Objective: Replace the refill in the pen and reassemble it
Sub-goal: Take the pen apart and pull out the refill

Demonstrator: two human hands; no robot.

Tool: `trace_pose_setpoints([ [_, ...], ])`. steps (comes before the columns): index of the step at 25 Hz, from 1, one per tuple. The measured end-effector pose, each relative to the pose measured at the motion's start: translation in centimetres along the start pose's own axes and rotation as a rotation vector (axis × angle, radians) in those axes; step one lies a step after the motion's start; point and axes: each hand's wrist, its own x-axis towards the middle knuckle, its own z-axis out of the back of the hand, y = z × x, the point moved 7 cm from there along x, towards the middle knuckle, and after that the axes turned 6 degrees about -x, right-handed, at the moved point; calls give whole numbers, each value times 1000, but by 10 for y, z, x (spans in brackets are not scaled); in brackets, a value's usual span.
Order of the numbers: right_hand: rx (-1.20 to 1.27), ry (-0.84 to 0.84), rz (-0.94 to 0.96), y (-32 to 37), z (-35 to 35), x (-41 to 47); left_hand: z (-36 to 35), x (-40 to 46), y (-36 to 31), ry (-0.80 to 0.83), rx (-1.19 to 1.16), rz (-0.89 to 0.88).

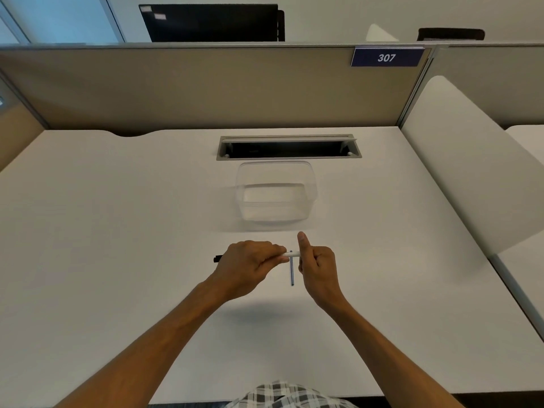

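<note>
A person sits at a white desk [117, 231], both bare forearms reaching forward over it. The two hands meet above the middle of the desk, holding a pen [291, 254] level between them, lying left to right.

The left hand [247, 263] is curled over the pen from above, its fingers wrapped round the barrel so that most of the pen is hidden. Only a short white stretch of barrel shows between the hands, and a dark end [217, 258] pokes out past the left side of the left hand. The right hand [318, 266] grips the pen's right end with its fingers curled in; its thumb sticks straight up, free of the pen.

A thin blue refill [292, 272] lies on the desk just under the gap between the hands — it runs front to back, crossing beneath the white barrel. Whether it touches either hand I cannot tell.

Beyond the hands, well apart from them, stands a clear plastic container [276, 192]. Just behind it a long cable slot [290, 147] is set into the desk with its flap raised. A tan partition [206, 89] closes off the back of the desk and carries a blue sign [387, 57] reading 307. At the near edge a patch of checked cloth [285, 394] shows.
</note>
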Motion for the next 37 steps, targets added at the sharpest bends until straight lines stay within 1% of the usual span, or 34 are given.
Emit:
trace_pose_setpoints([
  [5, 14, -28, 129, 18, 6, 3, 5, 10, 0, 153, -318, 147],
  [7, -9, -47, 230, 29, 9, 4, 6, 11, -2, 201, -453, 218],
  [9, -46, -59, 336, 40, 11, 4, 6, 12, -4, 269, -512, 262],
  [10, -61, -56, 365, 43, 11, 4, 5, 12, -4, 288, -518, 270],
  [12, -77, -44, 357, 41, 11, 5, 7, 13, -3, 264, -485, 262],
  [16, -66, 1, 145, 21, 6, 7, 14, 12, -2, 159, -205, 160],
  [18, -55, 19, 42, 16, 3, 9, 18, 12, -7, 97, -117, 83],
  [20, -64, 31, -19, 14, 3, 12, 19, 11, -13, 34, -41, -7],
  [22, -73, 36, -27, 15, 4, 12, 21, 10, -16, -21, 42, -73],
  [24, -61, 38, -19, 17, 5, 13, 24, 10, -18, -45, 67, -91],
  [28, 13, 29, 23, 26, 7, 13, 33, 9, -23, -132, 40, -112],
  [30, 43, 46, 52, 31, 8, 15, 37, 9, -25, -127, -7, -98],
  [33, 37, 71, 140, 42, 12, 15, 39, 12, -26, -25, -176, -40],
  [35, 3, 64, 273, 54, 16, 13, 39, 14, -26, 47, -325, 18],
  [37, -51, 55, 399, 66, 19, 10, 36, 16, -24, 104, -398, 67],
])
